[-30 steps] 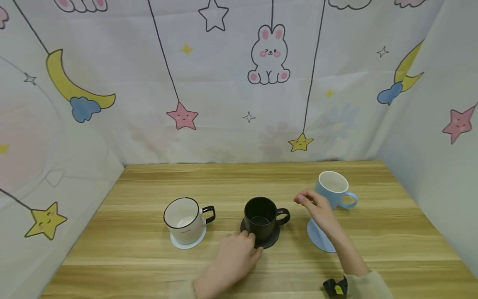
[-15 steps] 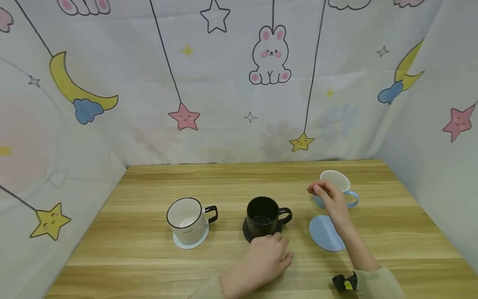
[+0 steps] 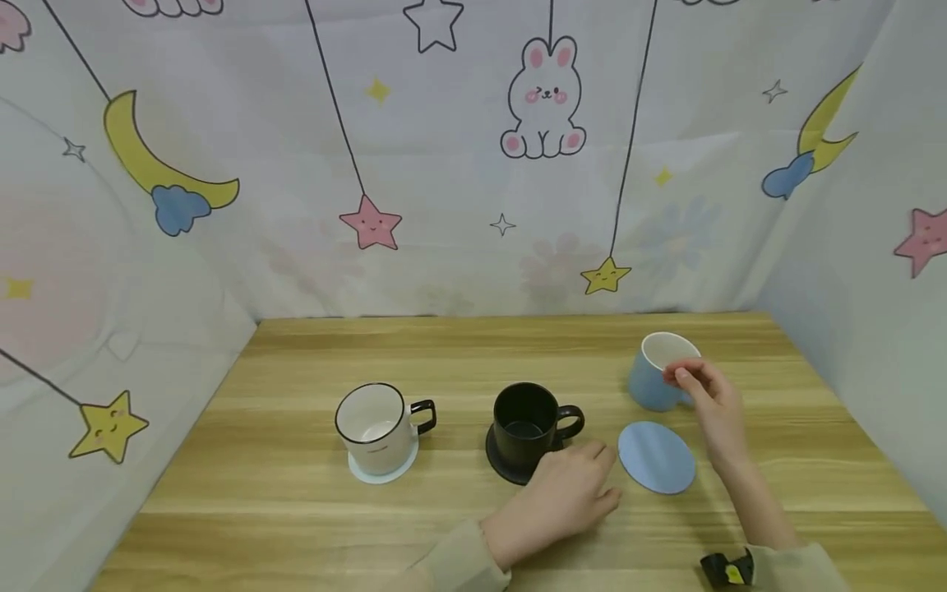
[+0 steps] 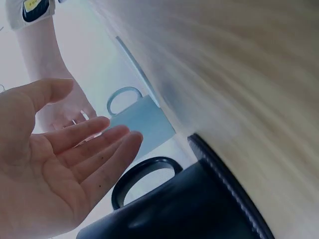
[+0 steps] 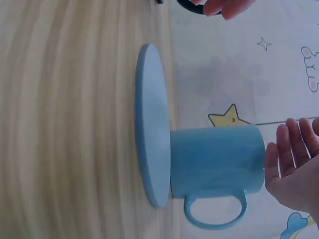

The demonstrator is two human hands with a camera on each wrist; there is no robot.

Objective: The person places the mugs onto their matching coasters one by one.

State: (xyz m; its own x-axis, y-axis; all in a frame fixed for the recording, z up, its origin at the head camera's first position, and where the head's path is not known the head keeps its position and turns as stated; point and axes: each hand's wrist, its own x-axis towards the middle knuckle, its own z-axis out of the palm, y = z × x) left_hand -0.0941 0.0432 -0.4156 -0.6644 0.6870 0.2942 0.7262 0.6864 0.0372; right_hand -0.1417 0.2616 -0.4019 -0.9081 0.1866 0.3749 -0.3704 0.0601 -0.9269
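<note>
My left hand (image 3: 568, 493) hovers just right of and in front of a black mug (image 3: 518, 450), its fingers loosely bent with nothing in them. That mug stands upright on a black coaster (image 3: 500, 465) with a stitched edge. In the left wrist view, the palm and relaxed fingers (image 4: 94, 159) show above the mug's handle. At the back right, my right hand (image 3: 712, 404) overlaps a light blue mug (image 3: 648, 383) and hides most of its handle. In the right wrist view, this hand's spread fingers are right beside the mug's rim. A round blue coaster (image 3: 657, 458) lies in front of the blue mug.
On the left, a white mug (image 3: 376, 440) with a black rim and handle stands on a pale coaster (image 3: 361, 474). A patterned cloth (image 3: 444, 164) hangs behind the wooden table (image 3: 296, 543) and at both sides. My right wrist wears a black strap device (image 3: 725, 569).
My left hand has moved rightward past the front of the black mug. My right hand has shifted right across the blue mug to its handle side. The mugs and coasters stay put.
</note>
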